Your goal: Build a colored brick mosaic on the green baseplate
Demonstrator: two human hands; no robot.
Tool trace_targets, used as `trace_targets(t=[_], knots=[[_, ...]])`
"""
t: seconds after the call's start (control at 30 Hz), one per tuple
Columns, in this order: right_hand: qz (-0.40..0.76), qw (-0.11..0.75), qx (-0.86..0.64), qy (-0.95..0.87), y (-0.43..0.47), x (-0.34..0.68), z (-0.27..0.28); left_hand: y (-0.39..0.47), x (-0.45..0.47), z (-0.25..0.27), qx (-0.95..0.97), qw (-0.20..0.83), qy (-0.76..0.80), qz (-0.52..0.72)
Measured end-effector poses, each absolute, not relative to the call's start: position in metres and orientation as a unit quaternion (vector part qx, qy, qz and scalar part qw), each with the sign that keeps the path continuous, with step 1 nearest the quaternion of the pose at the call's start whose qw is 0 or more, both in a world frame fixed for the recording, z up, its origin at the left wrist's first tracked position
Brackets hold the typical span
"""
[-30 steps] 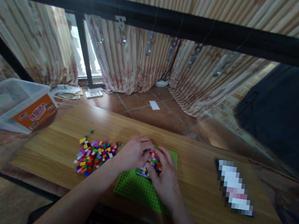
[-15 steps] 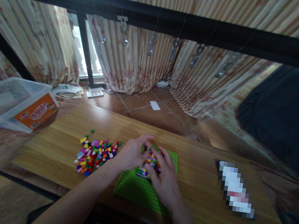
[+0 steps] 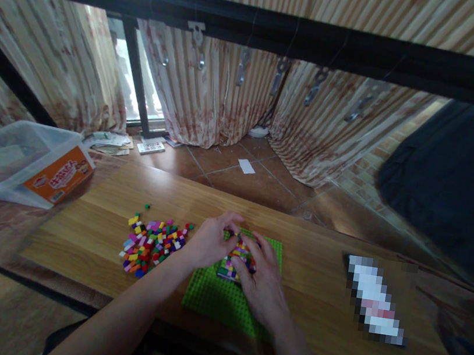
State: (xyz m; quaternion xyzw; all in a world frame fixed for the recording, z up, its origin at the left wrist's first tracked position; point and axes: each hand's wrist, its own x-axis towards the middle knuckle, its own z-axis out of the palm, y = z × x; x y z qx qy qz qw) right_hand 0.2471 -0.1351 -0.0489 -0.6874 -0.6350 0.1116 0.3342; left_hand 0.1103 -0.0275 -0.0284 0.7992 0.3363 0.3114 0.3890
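Observation:
A green studded baseplate [image 3: 219, 304] lies on the wooden table in front of me. On its upper part sits a block of many small coloured toy bricks [image 3: 231, 268], partly hidden by my hands. My left hand [image 3: 212, 241] curls at the block's far left corner, thumb and fingers bent together; whatever is between them is too small to make out. Along the block's right side, my right hand [image 3: 261, 272] grips it, with thumb in front and fingers over the far edge. Left of the baseplate is a loose pile of coloured bricks [image 3: 152, 242].
A clear plastic bin [image 3: 60, 144] with an orange label stands beyond the table's left end. On the table's right [image 3: 314, 282] lies a blurred-out flat object [image 3: 373, 302]. A black bar [image 3: 258, 25] with hanging metal hooks crosses the view before the curtains.
Both hands stay at the brick block, with only very slight finger movement. The whole view has shifted a little.

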Motion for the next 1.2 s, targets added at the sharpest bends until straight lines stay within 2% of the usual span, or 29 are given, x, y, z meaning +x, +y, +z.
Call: trace_targets(t=[0.57, 1.2], knots=[[0.102, 0.333, -0.686, -0.639, -0.137, 0.248, -0.053, -0.024, 0.107, -0.038, 0.771, 0.448, 0.320, 0.320], [0.112, 0.325, -0.703, -0.622, -0.134, 0.245, -0.053, -0.033, 0.129, -0.045, 0.517, 0.654, 0.366, 0.413]])
